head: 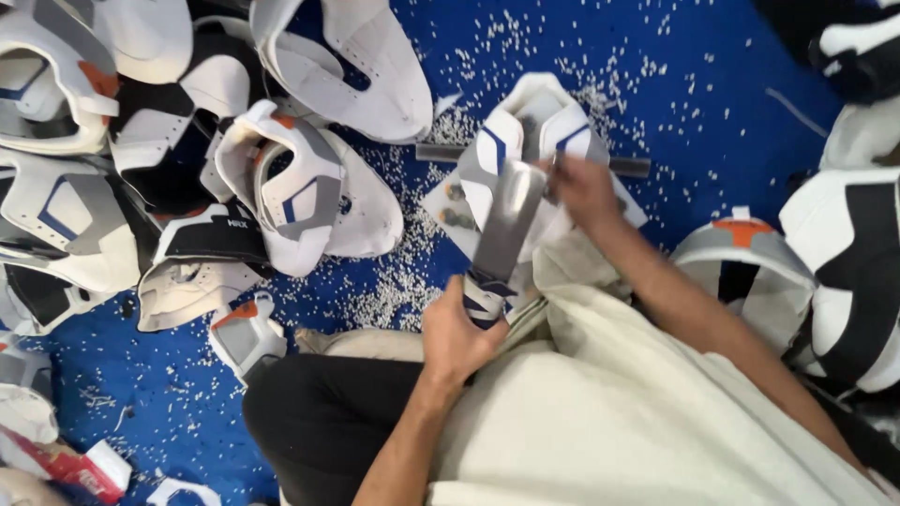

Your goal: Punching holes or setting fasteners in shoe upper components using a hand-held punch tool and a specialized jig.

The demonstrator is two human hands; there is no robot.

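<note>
A white shoe upper [525, 126] with grey and blue panels stands on a grey metal bar [506, 225] in front of me. My left hand [457, 330] grips the lower end of this upper, near my lap. My right hand [583, 187] is closed on its right side, near a thin grey tool [630, 167] that lies across behind it. My knees, in black trousers and a cream cloth [600, 412], fill the foreground.
Many white, grey and black shoe uppers [281, 187] are heaped at the left, and more lie at the right [844, 262]. Small white punched bits [403, 272] are scattered over the blue floor mat [684, 56].
</note>
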